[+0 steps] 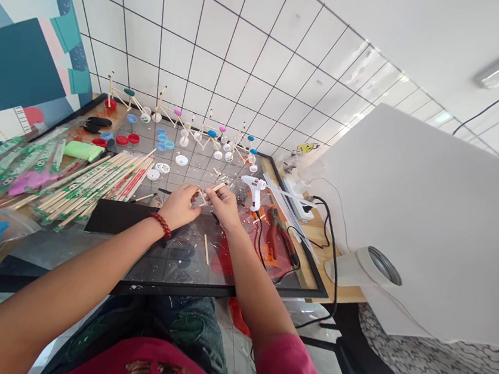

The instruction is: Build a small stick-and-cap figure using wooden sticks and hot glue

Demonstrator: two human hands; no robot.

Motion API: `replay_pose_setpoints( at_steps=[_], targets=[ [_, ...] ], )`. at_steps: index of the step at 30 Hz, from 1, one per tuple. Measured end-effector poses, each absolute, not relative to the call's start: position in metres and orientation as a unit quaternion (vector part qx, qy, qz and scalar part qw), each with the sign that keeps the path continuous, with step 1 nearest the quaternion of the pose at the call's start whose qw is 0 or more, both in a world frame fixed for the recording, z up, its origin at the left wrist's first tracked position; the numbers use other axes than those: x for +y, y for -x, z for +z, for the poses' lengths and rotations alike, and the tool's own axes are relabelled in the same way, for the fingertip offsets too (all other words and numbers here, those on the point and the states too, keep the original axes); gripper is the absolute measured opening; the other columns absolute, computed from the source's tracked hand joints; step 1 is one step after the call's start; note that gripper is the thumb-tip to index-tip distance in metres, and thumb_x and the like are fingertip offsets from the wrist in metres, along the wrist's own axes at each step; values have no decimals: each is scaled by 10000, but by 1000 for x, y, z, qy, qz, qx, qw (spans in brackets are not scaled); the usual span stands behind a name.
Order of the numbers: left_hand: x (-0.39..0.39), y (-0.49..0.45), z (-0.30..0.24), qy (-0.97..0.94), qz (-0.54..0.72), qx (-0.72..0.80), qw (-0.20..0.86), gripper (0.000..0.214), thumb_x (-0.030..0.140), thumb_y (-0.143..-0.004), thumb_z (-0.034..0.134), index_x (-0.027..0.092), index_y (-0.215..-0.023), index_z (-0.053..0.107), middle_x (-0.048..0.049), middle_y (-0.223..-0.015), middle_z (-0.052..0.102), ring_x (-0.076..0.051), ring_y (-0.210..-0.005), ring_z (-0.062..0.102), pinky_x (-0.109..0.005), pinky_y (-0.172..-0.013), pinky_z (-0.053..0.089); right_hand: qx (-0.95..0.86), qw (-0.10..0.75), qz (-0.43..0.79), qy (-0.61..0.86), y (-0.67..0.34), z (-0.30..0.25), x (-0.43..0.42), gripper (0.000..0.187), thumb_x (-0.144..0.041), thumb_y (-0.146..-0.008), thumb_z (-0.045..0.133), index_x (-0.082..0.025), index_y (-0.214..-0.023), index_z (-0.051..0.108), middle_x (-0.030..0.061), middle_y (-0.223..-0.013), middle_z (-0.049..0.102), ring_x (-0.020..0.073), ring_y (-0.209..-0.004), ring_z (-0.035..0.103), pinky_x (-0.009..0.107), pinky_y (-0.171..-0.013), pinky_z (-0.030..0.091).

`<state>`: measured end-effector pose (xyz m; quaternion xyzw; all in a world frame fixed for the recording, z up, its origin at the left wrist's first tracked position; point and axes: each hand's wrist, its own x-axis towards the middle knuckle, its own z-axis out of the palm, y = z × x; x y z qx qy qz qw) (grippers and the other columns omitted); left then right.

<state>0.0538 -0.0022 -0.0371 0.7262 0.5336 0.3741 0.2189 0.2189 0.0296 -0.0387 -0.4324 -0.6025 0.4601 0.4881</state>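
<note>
My left hand (179,206), with a red bead bracelet on the wrist, is closed in a pinch on a small pale frame of wooden sticks (202,198). Close beside it, my right hand (224,206) pinches a short wooden stick (218,187) against that frame; the fingers partly hide where the pieces meet. Just right of my hands, a white hot glue gun (254,191) stands on the glass tabletop. A loose wooden stick (206,249) lies nearer the front edge, below my hands.
Wrapped chopsticks (96,184) and a black slab (115,217) lie at left. Bottle caps (181,160) and several stick models (213,135) stand toward the tiled wall. Red-handled pliers (273,238), black cables (333,262) and a white cylinder (364,266) are at right.
</note>
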Motion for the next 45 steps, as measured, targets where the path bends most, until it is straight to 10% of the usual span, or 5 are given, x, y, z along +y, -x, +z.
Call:
replay_pose_setpoints(
  at_steps=[45],
  targets=[
    [-2, -54, -37, -725, 378, 533, 217, 213, 173, -740, 729, 232, -928, 647, -51, -909, 655, -249, -871, 634, -395, -830, 542, -607, 481, 454, 441, -219, -38, 30, 477, -699, -744, 824, -243, -789, 689, -6, -692, 650, 165, -664, 594, 307, -651, 528]
  ],
)
